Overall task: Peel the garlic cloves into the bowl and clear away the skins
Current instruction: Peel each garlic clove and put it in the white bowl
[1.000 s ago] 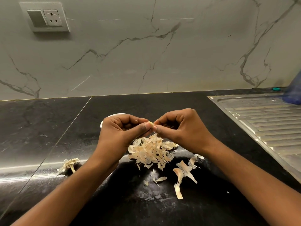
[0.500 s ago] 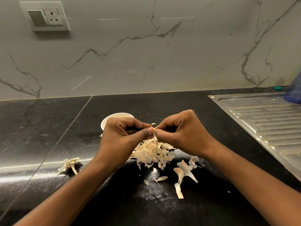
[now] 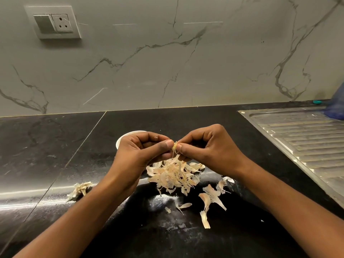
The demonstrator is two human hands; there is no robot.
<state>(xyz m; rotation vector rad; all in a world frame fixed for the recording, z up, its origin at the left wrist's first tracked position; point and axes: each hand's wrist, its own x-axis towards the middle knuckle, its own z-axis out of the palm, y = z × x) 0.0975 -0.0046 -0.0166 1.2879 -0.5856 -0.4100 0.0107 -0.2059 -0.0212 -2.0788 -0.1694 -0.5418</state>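
Note:
My left hand [image 3: 141,153] and my right hand [image 3: 206,149] meet above the black counter, fingertips pinched together on a small garlic clove [image 3: 174,146] with a thin strand of skin hanging from it. Directly below lies a heap of pale garlic skins [image 3: 173,175]. A white bowl [image 3: 122,139] stands behind my left hand, which hides most of it; its contents cannot be seen. More loose skins [image 3: 210,200] lie to the right of the heap and toward me.
A separate clump of garlic skin [image 3: 81,189] lies on the counter [image 3: 55,155] to the left. A steel sink drainboard [image 3: 307,146] fills the right side, with a blue object [image 3: 337,107] at its far corner. A marble wall with a socket plate [image 3: 54,22] rises behind.
Both hands have stayed together on the clove, shifting only slightly. The strand of skin hanging between the fingertips looks shorter now.

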